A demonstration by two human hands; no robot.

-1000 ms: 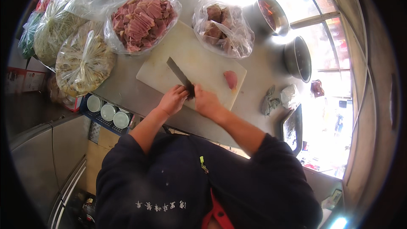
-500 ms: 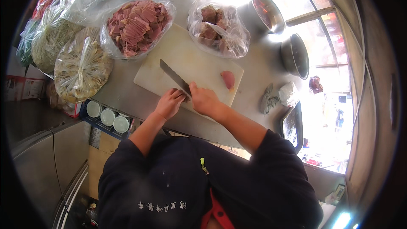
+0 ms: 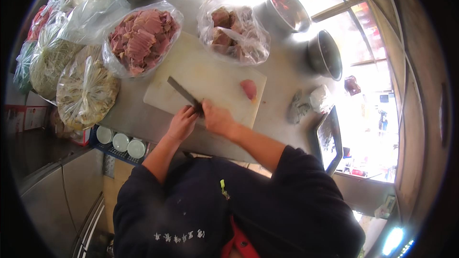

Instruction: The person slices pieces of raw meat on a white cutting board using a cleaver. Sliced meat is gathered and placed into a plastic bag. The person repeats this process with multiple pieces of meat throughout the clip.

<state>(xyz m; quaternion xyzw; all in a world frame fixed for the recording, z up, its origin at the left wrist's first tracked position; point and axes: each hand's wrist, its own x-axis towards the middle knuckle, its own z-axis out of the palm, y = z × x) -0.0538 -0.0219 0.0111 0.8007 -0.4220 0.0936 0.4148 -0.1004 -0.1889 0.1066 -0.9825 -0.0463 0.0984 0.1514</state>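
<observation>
knotted bag [image 3: 87,93]: clear, crinkled plastic, bulging at the counter's left end.
sliced meat [image 3: 142,38]: flat pink slices heaped in a baggy open bag, crowding the board's far left edge.
left hand [image 3: 182,122]: fingers curled in by the blade; i can't tell whether they hold anything.
knife [image 3: 181,91]: long, flat, slanting over the board, tip up and left.
right hand [image 3: 217,120]: i've got it wrapped closed around the handle.
cutting board [image 3: 210,79]: smooth, whitish, roomy between blade and pink piece [image 3: 248,89].
lumpy bag [image 3: 234,31]: brown chunks, blocking the far edge.
steel bowls [image 3: 318,57]: two, round, beyond bare counter [image 3: 279,83].
</observation>
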